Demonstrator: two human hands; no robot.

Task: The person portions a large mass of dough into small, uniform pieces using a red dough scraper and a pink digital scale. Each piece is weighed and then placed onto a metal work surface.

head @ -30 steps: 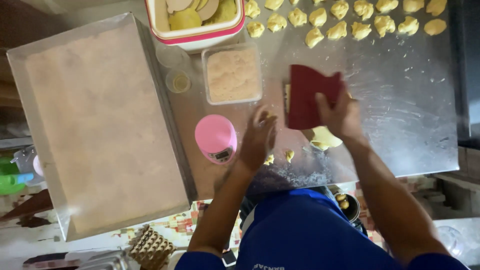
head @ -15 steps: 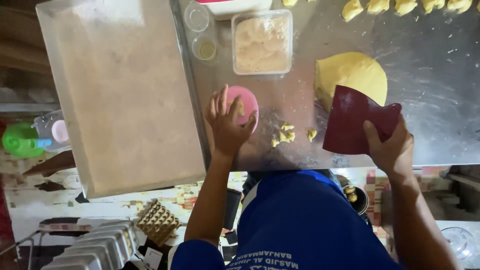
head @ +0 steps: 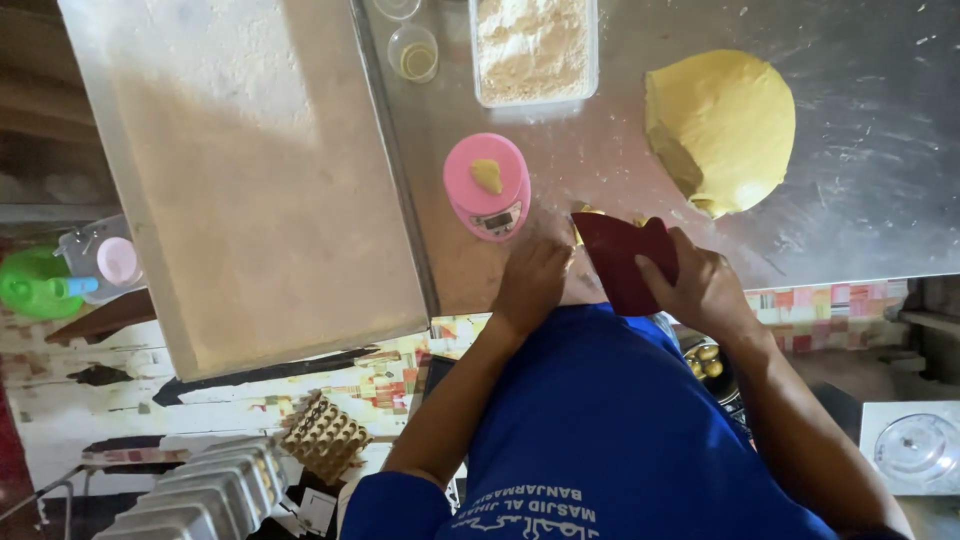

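Observation:
My right hand (head: 705, 290) grips a dark red dough scraper (head: 622, 258) near the front edge of the steel table (head: 860, 220). My left hand (head: 533, 282) rests on the table just left of the scraper, fingers curled down over small dough scraps that are mostly hidden. A pink round kitchen scale (head: 487, 187) stands just beyond my left hand with a small yellow dough piece (head: 487, 176) on it. A large mound of yellow dough (head: 722, 127) lies to the right of the scale.
A big floured metal tray (head: 250, 180) fills the left side. A clear tub of flour (head: 533, 47) and two small clear cups (head: 413, 52) stand at the far edge. Below the table are an egg carton (head: 322, 436) and stacked baking tins (head: 200, 495).
My left hand left the scale, leaving a dough piece on it, and came to the scraps. My right hand brought the scraper left and nearer to me. The view shifted toward the table's front.

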